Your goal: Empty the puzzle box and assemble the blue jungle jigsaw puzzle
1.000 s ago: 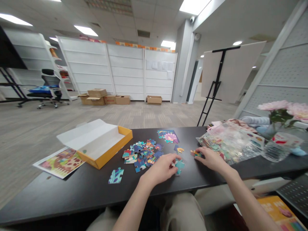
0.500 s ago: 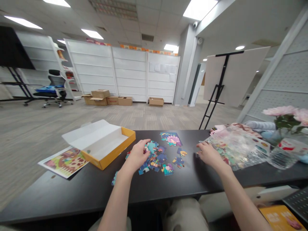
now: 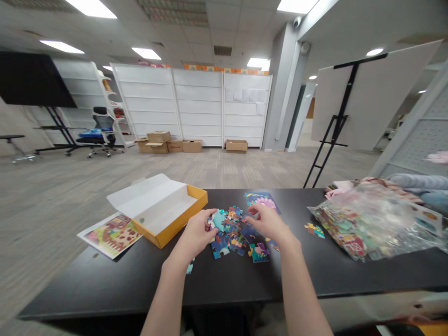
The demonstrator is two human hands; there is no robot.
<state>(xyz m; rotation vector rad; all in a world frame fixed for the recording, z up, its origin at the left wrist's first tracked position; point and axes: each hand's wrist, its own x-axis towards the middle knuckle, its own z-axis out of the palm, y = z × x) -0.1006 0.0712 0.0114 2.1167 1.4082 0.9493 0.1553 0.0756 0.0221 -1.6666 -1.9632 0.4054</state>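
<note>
Head view: left hand point(image 3: 199, 232) pinches a teal piece point(image 3: 219, 219); right hand point(image 3: 268, 225), loosely spread, has swung in, so both work the puzzle pile point(image 3: 235, 241)

From here the tabletop point(image 3: 226, 289) looks plain black under the heaped puzzle pieces point(image 3: 231, 238), patterned in navy, orange and teal — plus one pale aqua piece point(image 3: 219, 218). The box point(image 3: 179, 222) is golden yellow outside, white within; the picture sheet point(image 3: 114, 237) mixes browns, yellows and dark red blotches — all above streaky grey carpet point(image 3: 259, 173).
</note>
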